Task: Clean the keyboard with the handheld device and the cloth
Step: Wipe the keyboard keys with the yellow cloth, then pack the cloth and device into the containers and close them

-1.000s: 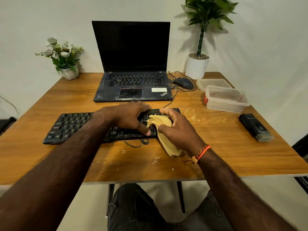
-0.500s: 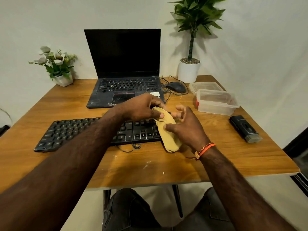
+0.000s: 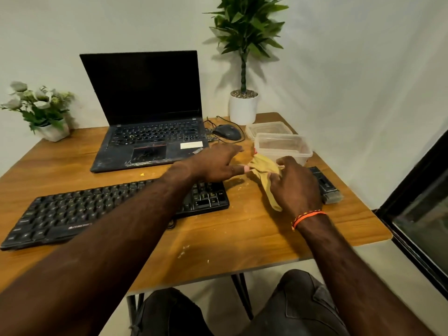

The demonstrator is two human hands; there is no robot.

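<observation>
I count one keyboard point(image 3: 114, 209), one laptop point(image 3: 150, 122), one mouse point(image 3: 227, 132), one cloth point(image 3: 265, 177) — two clear tubs point(image 3: 282, 147) point(image 3: 268, 128), two potted plants point(image 3: 243, 69) point(image 3: 40, 110), one black device point(image 3: 326, 185), one table point(image 3: 242, 236). My two hands point(image 3: 218, 163) point(image 3: 294, 185) — one wristband point(image 3: 308, 217).

Head-worn camera looks forward and down over the table point(image 3: 230, 241).
</observation>
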